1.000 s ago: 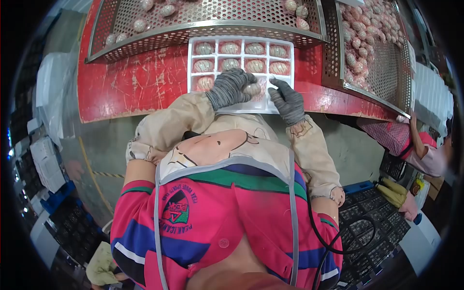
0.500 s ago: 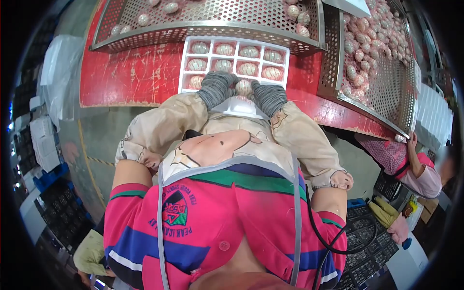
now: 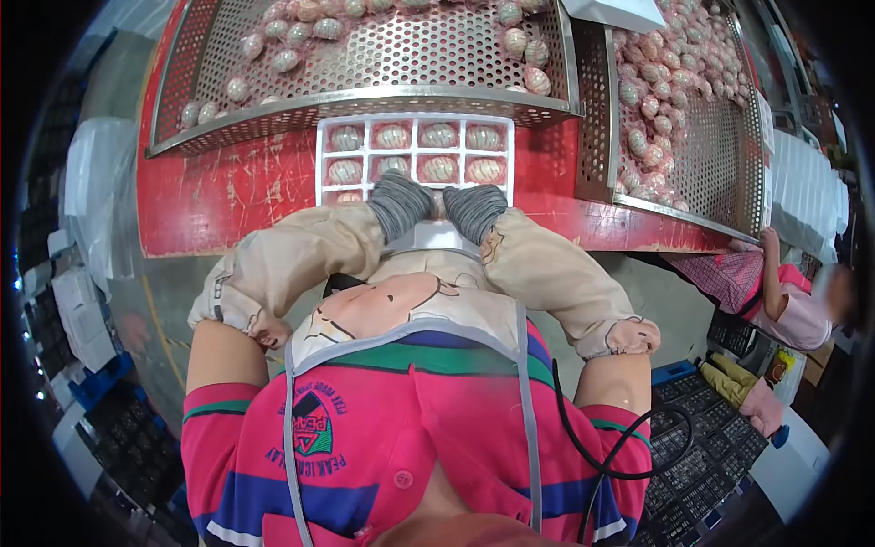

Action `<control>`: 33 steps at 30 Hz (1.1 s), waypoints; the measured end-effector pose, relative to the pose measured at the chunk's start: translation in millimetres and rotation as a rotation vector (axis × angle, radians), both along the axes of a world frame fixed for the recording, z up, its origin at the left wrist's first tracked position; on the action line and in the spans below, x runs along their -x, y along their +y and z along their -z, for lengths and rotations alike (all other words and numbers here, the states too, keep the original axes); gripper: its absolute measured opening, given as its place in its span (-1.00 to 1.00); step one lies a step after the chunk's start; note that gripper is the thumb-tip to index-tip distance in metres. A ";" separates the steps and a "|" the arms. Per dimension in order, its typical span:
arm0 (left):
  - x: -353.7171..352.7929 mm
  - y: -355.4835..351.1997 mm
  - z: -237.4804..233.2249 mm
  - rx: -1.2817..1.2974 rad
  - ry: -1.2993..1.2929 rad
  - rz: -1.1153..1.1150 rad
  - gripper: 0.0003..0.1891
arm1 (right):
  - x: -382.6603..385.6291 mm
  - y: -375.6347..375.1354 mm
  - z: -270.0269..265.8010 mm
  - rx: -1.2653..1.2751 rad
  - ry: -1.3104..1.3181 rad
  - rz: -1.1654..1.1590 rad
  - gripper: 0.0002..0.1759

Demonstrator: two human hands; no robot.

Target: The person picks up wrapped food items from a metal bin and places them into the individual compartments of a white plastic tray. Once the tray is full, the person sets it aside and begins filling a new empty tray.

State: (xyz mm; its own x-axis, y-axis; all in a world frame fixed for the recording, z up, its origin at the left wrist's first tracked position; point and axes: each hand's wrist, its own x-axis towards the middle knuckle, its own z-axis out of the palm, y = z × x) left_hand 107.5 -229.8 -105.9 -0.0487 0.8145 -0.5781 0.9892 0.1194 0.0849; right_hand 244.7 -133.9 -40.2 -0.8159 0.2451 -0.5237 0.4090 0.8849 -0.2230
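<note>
A white compartment tray [image 3: 323, 155] lies on the red table, with wrapped speckled eggs [image 3: 439, 135] in its two far rows and one egg partly visible in the near row at left. My left hand [image 3: 399, 202], in a grey glove, is over the near row, fingers bent inward. Opposite it, my right hand [image 3: 476, 211], gloved alike, curls toward the left one. Between their fingertips a wrapped egg [image 3: 438, 205] shows in part, held by both hands over the near compartments.
Beyond the tray, a perforated metal bin [image 3: 365, 68] holds several eggs. Another metal bin [image 3: 693, 137] with many eggs stands at right on the red table [image 3: 210, 205]. Another person's arm [image 3: 773, 273] is at the bin's near right corner.
The view has shifted, so the tray and bins appear lower and further left. The gloved hands have moved closer together, and the egg between them is now more hidden.
</note>
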 end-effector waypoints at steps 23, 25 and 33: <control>4.6 -8.4 -48.4 -0.267 -0.157 0.000 -0.90 | 59.5 223.1 -21.0 -0.329 0.346 0.516 -0.70; 5.0 -11.2 -48.8 -0.226 -0.170 0.005 -0.86 | 21.5 190.4 -48.1 0.030 0.784 0.697 -0.73; -11.1 -4.5 -61.9 -0.702 -1.115 -0.639 -0.49 | -108.4 16.7 -10.6 1.233 0.754 1.330 -0.80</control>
